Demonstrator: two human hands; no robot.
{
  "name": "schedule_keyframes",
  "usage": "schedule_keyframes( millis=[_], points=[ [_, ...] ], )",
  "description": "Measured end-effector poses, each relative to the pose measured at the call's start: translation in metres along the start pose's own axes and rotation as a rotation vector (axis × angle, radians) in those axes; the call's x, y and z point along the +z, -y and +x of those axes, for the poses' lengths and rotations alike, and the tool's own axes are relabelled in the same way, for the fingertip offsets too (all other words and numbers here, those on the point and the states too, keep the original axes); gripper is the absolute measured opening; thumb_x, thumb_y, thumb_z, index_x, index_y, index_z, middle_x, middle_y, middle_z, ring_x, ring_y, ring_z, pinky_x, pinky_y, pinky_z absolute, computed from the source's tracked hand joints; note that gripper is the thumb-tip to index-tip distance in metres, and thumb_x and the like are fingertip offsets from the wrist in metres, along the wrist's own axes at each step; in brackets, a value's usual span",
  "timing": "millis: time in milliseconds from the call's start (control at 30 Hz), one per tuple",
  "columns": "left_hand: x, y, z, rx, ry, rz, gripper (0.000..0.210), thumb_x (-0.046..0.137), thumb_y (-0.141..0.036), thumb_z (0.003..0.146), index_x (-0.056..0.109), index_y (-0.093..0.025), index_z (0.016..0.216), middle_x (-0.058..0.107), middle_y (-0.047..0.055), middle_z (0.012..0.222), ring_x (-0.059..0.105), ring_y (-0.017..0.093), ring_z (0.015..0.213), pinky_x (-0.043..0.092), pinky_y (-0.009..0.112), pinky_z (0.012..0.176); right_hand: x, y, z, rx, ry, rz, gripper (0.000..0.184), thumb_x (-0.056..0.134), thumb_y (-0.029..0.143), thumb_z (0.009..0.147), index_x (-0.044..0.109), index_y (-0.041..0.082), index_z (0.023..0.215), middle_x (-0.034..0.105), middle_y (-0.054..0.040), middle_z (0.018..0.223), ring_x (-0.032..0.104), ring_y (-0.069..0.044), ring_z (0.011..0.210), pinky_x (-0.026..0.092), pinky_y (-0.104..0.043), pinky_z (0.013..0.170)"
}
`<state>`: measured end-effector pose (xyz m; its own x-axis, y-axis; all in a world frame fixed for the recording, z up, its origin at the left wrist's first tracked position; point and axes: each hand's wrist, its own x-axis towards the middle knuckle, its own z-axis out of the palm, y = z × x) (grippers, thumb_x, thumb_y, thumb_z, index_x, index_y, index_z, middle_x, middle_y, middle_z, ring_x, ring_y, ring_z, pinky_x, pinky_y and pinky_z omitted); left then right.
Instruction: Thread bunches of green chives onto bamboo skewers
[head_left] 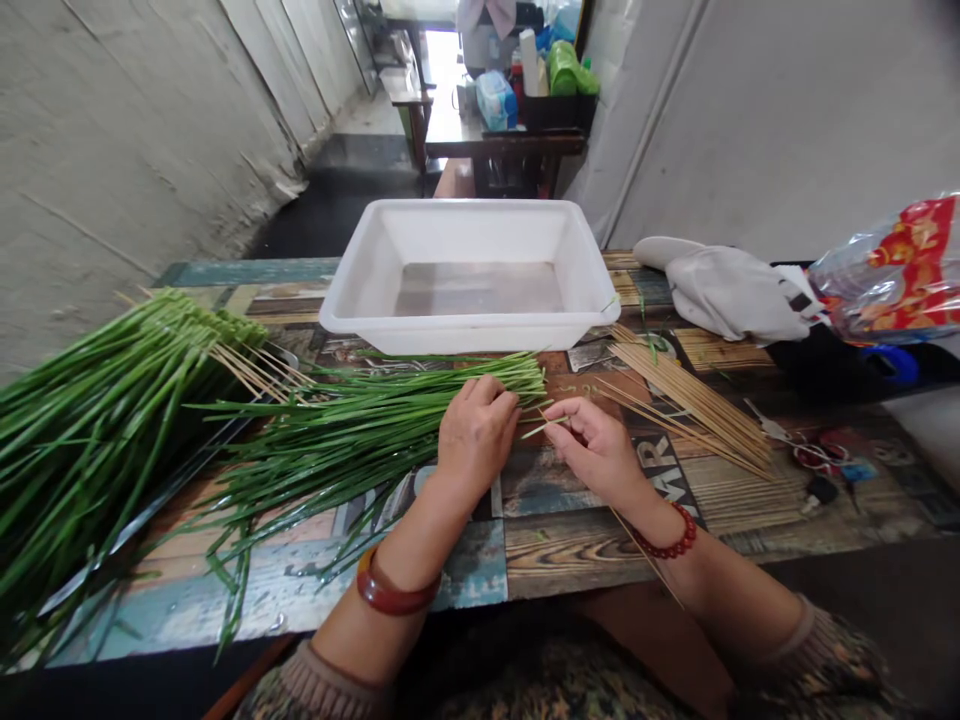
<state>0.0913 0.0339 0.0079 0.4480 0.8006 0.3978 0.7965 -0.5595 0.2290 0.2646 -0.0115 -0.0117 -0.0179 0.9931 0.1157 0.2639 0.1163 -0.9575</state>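
Note:
A loose bunch of green chives (pixel 352 410) lies across the middle of the table, cut ends to the right. My left hand (pixel 478 425) rests over those ends, its fingers curled down on the stalks; the fingertips are hidden. Just right of it, my right hand (pixel 596 445) pinches a thin bamboo skewer (pixel 646 557), whose long end passes under my wrist. A pale chive stalk (pixel 535 431) shows at the right fingertips; whether the skewer pierces it I cannot tell. To the left is a large pile of skewered chives (pixel 165 350) with stick ends poking out.
A white plastic tub (pixel 469 322) stands behind the chives. Loose bamboo skewers (pixel 690 405) lie to the right, near scissors (pixel 780 430) and keys (pixel 819 490). A long knife blade (pixel 142 520) lies beside the left pile. A grey cap (pixel 727 285) sits at the back right.

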Motion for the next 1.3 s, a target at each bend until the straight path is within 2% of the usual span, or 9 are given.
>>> schedule_keyframes(
  millis=[333, 500, 700, 767, 867, 967, 1033, 1200, 1300],
  points=[
    [-0.006, -0.008, 0.000, 0.070, 0.191, 0.151, 0.017, 0.060, -0.026, 0.087, 0.067, -0.018, 0.074, 0.058, 0.008, 0.088, 0.049, 0.023, 0.083, 0.038, 0.035, 0.066, 0.000, -0.002, 0.002, 0.007, -0.035, 0.016, 0.018, 0.058, 0.035, 0.087, 0.060, 0.019, 0.095, 0.052, 0.0049, 0.060, 0.046, -0.009, 0.049, 0.034, -0.020, 0.044],
    [-0.001, -0.006, -0.005, 0.171, 0.178, 0.086, 0.018, 0.058, -0.030, 0.089, 0.068, -0.018, 0.081, 0.058, 0.008, 0.087, 0.048, 0.024, 0.084, 0.037, 0.037, 0.067, 0.000, 0.000, 0.001, 0.018, -0.028, 0.014, 0.020, 0.058, 0.037, 0.088, 0.061, 0.018, 0.095, 0.050, 0.0055, 0.057, 0.042, -0.008, 0.044, 0.031, -0.019, 0.041],
    [0.003, -0.004, -0.007, 0.241, 0.177, 0.044, 0.014, 0.054, -0.019, 0.090, 0.065, -0.017, 0.083, 0.058, 0.008, 0.082, 0.049, 0.022, 0.082, 0.039, 0.035, 0.070, 0.000, 0.001, 0.000, 0.012, -0.033, 0.054, 0.020, 0.060, 0.037, 0.086, 0.062, 0.019, 0.094, 0.050, 0.0055, 0.058, 0.043, -0.008, 0.047, 0.032, -0.019, 0.042],
    [0.002, -0.003, -0.006, 0.207, 0.158, -0.035, 0.014, 0.053, -0.018, 0.090, 0.064, -0.017, 0.083, 0.059, 0.008, 0.083, 0.051, 0.021, 0.082, 0.041, 0.034, 0.072, 0.000, 0.003, -0.001, 0.018, -0.035, 0.075, 0.020, 0.059, 0.036, 0.086, 0.061, 0.019, 0.095, 0.051, 0.0051, 0.059, 0.043, -0.008, 0.047, 0.032, -0.019, 0.041],
    [0.000, -0.001, -0.005, 0.078, 0.080, -0.280, 0.011, 0.052, -0.015, 0.089, 0.062, -0.017, 0.084, 0.062, 0.005, 0.085, 0.054, 0.018, 0.080, 0.043, 0.030, 0.073, -0.002, 0.005, -0.002, 0.029, -0.049, 0.106, 0.021, 0.060, 0.037, 0.087, 0.061, 0.019, 0.096, 0.051, 0.0057, 0.059, 0.042, -0.007, 0.045, 0.031, -0.018, 0.039],
    [-0.002, 0.000, -0.006, -0.081, 0.025, -0.552, 0.007, 0.052, -0.014, 0.087, 0.058, -0.017, 0.085, 0.060, 0.000, 0.075, 0.054, 0.012, 0.068, 0.043, 0.024, 0.065, -0.003, 0.006, -0.004, 0.034, -0.050, 0.123, 0.022, 0.059, 0.039, 0.088, 0.061, 0.019, 0.099, 0.051, 0.0059, 0.058, 0.041, -0.007, 0.043, 0.032, -0.018, 0.039],
    [-0.003, -0.001, -0.006, -0.134, 0.014, -0.673, 0.007, 0.052, -0.014, 0.086, 0.058, -0.017, 0.087, 0.060, -0.002, 0.071, 0.054, 0.010, 0.063, 0.043, 0.022, 0.061, -0.003, 0.008, -0.005, 0.031, -0.035, 0.115, 0.023, 0.058, 0.038, 0.089, 0.062, 0.019, 0.101, 0.053, 0.0052, 0.059, 0.043, -0.007, 0.043, 0.033, -0.019, 0.039],
    [-0.009, -0.007, -0.003, -0.095, 0.015, -0.781, 0.014, 0.056, -0.018, 0.088, 0.068, -0.017, 0.093, 0.072, 0.003, 0.084, 0.064, 0.013, 0.076, 0.049, 0.023, 0.071, -0.003, 0.012, -0.005, 0.000, 0.002, 0.076, 0.018, 0.057, 0.033, 0.089, 0.063, 0.019, 0.099, 0.057, 0.0041, 0.060, 0.050, -0.008, 0.047, 0.038, -0.019, 0.044],
    [-0.010, -0.009, -0.002, -0.090, 0.021, -0.801, 0.015, 0.057, -0.018, 0.088, 0.071, -0.018, 0.093, 0.074, 0.004, 0.085, 0.066, 0.014, 0.076, 0.051, 0.024, 0.072, -0.005, 0.013, -0.004, -0.020, -0.009, 0.064, 0.015, 0.057, 0.030, 0.089, 0.064, 0.019, 0.097, 0.057, 0.0043, 0.059, 0.051, -0.009, 0.049, 0.040, -0.020, 0.048]
  ],
)
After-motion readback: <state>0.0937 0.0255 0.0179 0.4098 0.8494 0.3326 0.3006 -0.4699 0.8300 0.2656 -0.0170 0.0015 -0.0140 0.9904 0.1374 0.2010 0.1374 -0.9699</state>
